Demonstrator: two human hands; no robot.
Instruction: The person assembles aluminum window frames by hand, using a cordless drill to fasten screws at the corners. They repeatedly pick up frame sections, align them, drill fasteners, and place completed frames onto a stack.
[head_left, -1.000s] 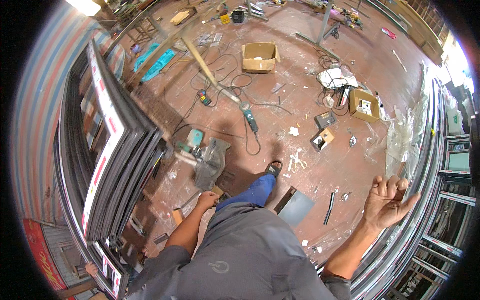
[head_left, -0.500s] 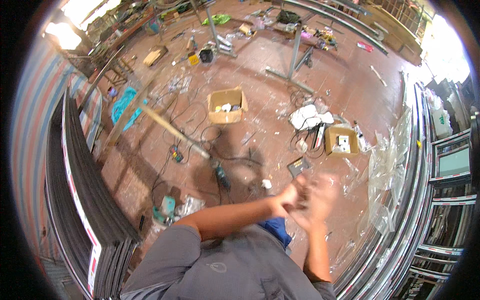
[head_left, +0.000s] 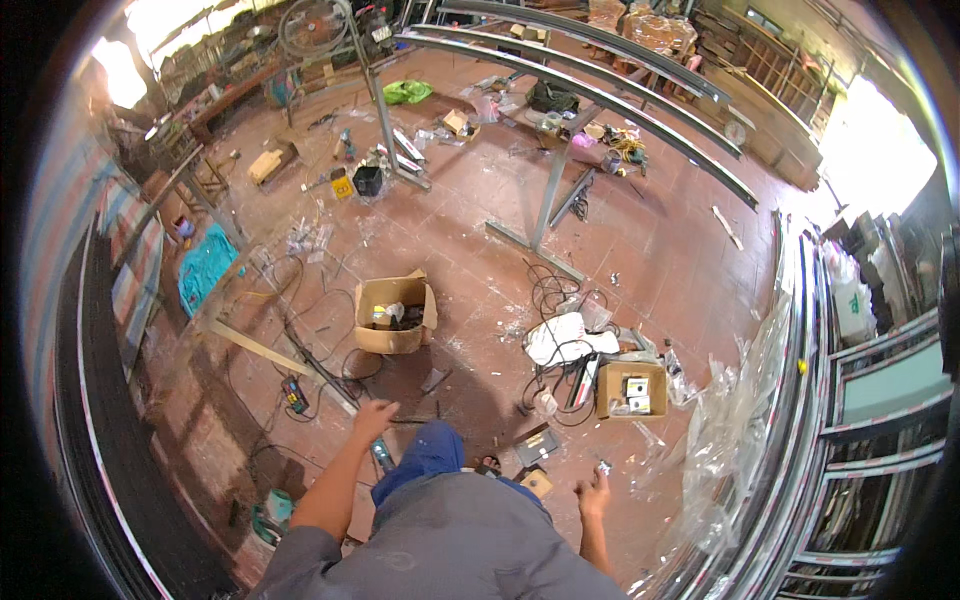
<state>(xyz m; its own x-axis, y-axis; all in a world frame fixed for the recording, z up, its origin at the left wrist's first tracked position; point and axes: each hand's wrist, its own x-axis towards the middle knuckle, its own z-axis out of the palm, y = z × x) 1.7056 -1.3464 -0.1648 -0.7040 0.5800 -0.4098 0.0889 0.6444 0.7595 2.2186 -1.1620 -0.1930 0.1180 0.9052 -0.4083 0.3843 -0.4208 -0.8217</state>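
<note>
My left hand point(head_left: 373, 420) is held out in front of me, above the floor near a teal-and-black power tool point(head_left: 382, 456). Its fingers are loosely stretched, and I see nothing in them. Off to the right, my right hand point(head_left: 594, 492) hangs low with its fingers apart. A small pale bit point(head_left: 604, 467) shows at its fingertips; whether it touches the hand or lies on the floor beyond, I cannot tell. Between the hands, past my blue-trousered knee point(head_left: 428, 450), a flat dark grey box point(head_left: 537, 445) lies on the tiles.
An open cardboard box point(head_left: 392, 340) stands ahead, and a smaller carton point(head_left: 632, 392) with white boxes sits to the right. Cables point(head_left: 345, 365) trail over the floor. Metal frames point(head_left: 600, 85) stand beyond. Dark profiles point(head_left: 115, 420) line the left, window frames point(head_left: 890, 420) the right.
My hands have parted from close together at the right; the left has swung left, the right has dropped. The view has shifted, and a blue-trousered knee shows forward.
</note>
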